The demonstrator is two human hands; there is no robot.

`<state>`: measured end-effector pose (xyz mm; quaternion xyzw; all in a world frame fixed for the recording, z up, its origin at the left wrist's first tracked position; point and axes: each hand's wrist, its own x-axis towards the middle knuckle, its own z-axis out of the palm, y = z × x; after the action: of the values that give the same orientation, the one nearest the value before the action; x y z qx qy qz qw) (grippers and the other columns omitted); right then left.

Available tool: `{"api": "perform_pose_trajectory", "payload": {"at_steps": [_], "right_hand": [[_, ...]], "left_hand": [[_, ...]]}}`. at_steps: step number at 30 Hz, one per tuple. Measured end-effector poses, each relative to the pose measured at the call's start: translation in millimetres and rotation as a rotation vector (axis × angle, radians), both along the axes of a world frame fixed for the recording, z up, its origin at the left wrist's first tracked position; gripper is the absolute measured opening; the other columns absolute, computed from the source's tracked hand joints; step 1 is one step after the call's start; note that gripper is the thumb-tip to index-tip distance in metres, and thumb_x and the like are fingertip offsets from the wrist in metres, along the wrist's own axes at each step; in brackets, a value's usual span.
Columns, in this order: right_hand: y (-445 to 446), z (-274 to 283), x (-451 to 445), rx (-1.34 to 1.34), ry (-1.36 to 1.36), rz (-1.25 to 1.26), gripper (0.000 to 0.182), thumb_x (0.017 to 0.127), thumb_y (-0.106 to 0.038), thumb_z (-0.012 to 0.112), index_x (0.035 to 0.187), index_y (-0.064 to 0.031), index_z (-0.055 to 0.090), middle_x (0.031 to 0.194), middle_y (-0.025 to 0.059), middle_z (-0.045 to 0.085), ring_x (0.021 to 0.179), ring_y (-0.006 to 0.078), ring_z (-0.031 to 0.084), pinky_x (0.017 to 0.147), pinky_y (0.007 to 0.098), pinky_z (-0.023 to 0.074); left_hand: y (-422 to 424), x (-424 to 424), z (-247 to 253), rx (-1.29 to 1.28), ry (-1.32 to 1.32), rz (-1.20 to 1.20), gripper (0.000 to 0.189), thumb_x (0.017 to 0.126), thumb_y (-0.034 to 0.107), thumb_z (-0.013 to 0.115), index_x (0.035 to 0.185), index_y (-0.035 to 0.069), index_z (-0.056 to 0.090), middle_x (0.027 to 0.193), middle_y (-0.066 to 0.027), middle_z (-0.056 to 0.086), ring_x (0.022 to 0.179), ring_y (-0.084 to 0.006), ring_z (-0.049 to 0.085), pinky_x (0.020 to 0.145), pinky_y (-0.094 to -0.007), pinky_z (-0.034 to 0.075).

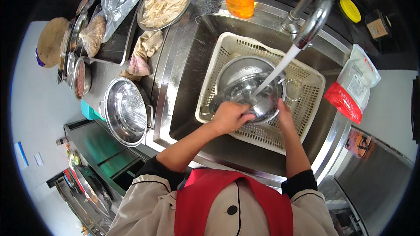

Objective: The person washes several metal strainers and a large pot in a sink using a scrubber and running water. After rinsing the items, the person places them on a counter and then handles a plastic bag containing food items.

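Over a white plastic basket, my left hand grips the near rim of a shiny round vessel, a bowl or a lid. My right hand holds the right side of its rim, the fingers partly hidden. Water from the curved steel faucet pours into or onto it; splash and glare blur its shape. A stainless steel bowl sits beneath and behind it in the basket. To the right lies a small clear round dish. The basket stands inside the steel sink.
An orange soap pump bottle and a scouring pad are on the back rim. Leftward are a steel colander, a cloth, a bowl of pale strips and a tray. A red-and-white bag lies rightward.
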<state>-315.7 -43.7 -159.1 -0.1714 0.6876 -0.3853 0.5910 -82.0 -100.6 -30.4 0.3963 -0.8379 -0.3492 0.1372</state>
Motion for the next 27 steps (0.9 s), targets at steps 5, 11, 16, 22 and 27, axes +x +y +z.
{"api": "perform_pose_trajectory", "payload": {"at_steps": [5, 11, 16, 22, 27], "right_hand": [[6.4, 64.9, 3.1, 0.320, -0.683, 0.000, 0.058, 0.083, -0.049, 0.055, 0.120, -0.0053, 0.048, 0.117, 0.0122, 0.055, 0.104, 0.0267, 0.053, 0.093, 0.0457, 0.0398], [51.7, 18.9, 29.4, 0.348, -0.711, -0.048, 0.030, 0.087, -0.019, 0.053, 0.112, -0.0034, 0.051, 0.104, 0.0118, 0.060, 0.096, 0.0253, 0.058, 0.086, 0.0458, 0.0461], [72.6, 28.7, 31.9, 0.294, -0.588, -0.162, 0.036, 0.084, -0.008, 0.057, 0.117, 0.0001, 0.045, 0.112, 0.0132, 0.056, 0.100, 0.0255, 0.056, 0.087, 0.0438, 0.0456], [71.0, 78.0, 6.5, -0.060, 0.209, 0.042, 0.045, 0.082, -0.006, 0.057, 0.123, 0.0021, 0.039, 0.112, 0.0143, 0.053, 0.101, 0.0237, 0.053, 0.090, 0.0332, 0.0398], [55.5, 106.7, -14.5, -0.360, 0.588, 0.174, 0.047, 0.081, -0.005, 0.058, 0.122, 0.0062, 0.038, 0.113, 0.0185, 0.052, 0.106, 0.0243, 0.050, 0.093, 0.0328, 0.0369]], "left_hand": [[30.1, -13.5, -13.6, -0.041, -0.234, -0.285, 0.020, 0.081, 0.026, 0.058, 0.078, 0.006, 0.058, 0.071, -0.0126, 0.061, 0.067, -0.0302, 0.062, 0.061, -0.0414, 0.048], [50.7, -14.6, -5.4, 0.000, -0.357, -0.456, 0.026, 0.082, 0.030, 0.054, 0.078, 0.005, 0.060, 0.071, -0.0125, 0.063, 0.068, -0.0304, 0.063, 0.063, -0.0397, 0.049], [47.3, 13.4, 33.9, 0.187, -0.613, -0.413, 0.050, 0.086, 0.047, 0.046, 0.072, 0.003, 0.066, 0.072, -0.0146, 0.064, 0.075, -0.0302, 0.062, 0.070, -0.0411, 0.048], [37.3, 56.2, -38.2, -0.102, -0.491, -0.237, 0.043, 0.085, 0.036, 0.053, 0.109, 0.001, 0.057, 0.127, -0.0145, 0.047, 0.127, -0.0251, 0.035, 0.106, -0.0378, 0.027], [40.7, 18.3, -77.1, -0.071, -0.241, 0.008, 0.057, 0.079, 0.017, 0.061, 0.128, 0.000, 0.039, 0.142, -0.0134, 0.028, 0.133, -0.0259, 0.025, 0.109, -0.0399, 0.023]]}}
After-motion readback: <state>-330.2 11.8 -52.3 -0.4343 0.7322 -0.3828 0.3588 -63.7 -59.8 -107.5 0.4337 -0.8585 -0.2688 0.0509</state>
